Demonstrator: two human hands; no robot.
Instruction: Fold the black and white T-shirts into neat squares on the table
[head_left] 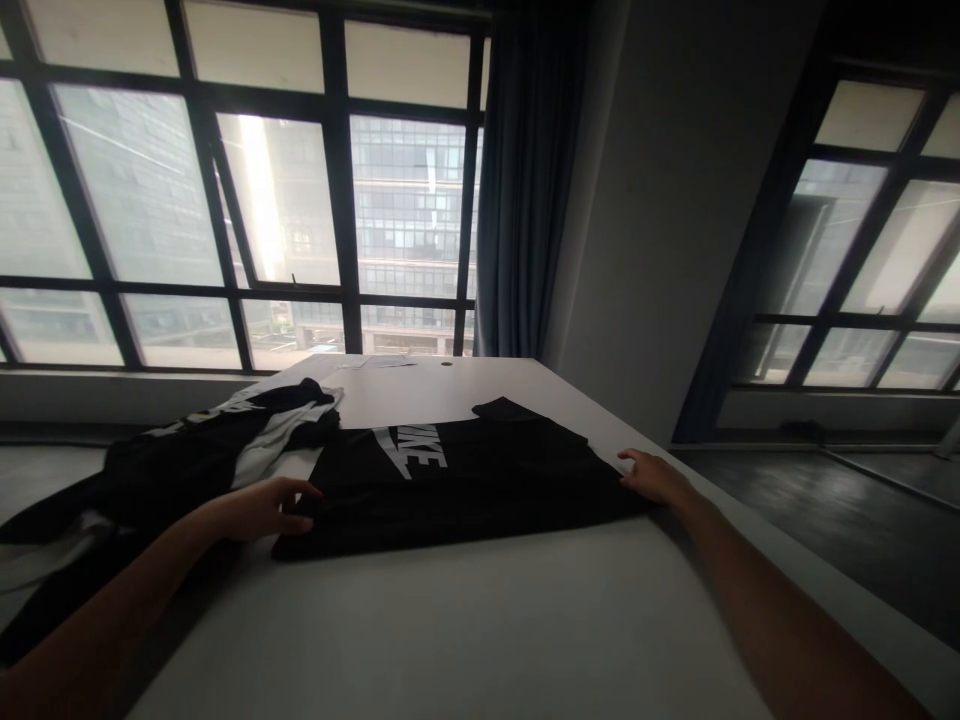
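Observation:
A black T-shirt (480,490) with white NIKE lettering and a swoosh lies sideways, folded lengthwise, on a white table (465,640). One short sleeve points away at its far right. My left hand (266,508) is at the shirt's left end, thumb and forefinger apart with the tips on the cloth. At the right end, my right hand (654,478) has its fingers closed on the shirt's edge, the forefinger sticking out a little.
A heap of black and white clothes (172,460) lies along the table's left side, partly hanging over the edge. Papers (379,361) rest at the far end. Beyond are windows, a dark curtain (521,200) and a grey wall.

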